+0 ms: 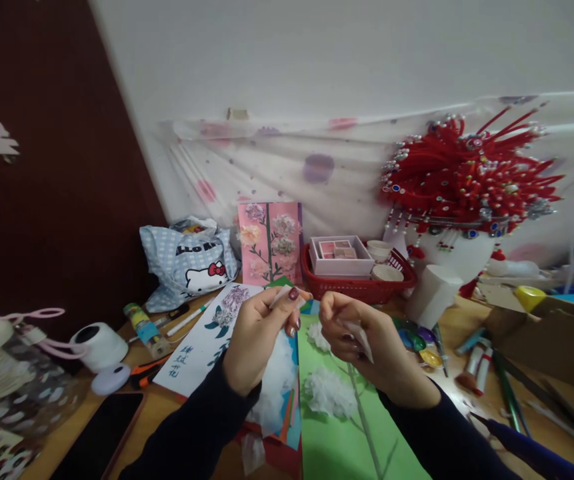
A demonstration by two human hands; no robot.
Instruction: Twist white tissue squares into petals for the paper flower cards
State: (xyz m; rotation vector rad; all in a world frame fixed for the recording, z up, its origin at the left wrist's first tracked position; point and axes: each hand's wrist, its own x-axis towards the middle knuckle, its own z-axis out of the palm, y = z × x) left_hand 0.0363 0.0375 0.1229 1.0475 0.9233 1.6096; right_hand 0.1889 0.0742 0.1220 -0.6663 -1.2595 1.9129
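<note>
My left hand (253, 337) is closed, with thumb and fingertips pinching a small piece of white tissue paper (281, 293). Just to its right, my right hand (379, 330) has curled fingers around another white tissue piece (361, 339) against the palm. The two hands are apart. Below them lies a green sheet (334, 447) with a drawn stem and fluffy white paper flowers (331, 393) on it. Left of that sheet, a heap of white tissue (277, 380) rests on coloured papers, partly covered by my left forearm.
A flower drawing (191, 347), a phone (99, 437) and a white jar (99, 347) are on the left. A pink flower picture (270, 243) and red basket (331, 288) stand behind. To the right are a red beaded headdress (467, 173), a cardboard box (549, 340) and a glue gun (531, 447).
</note>
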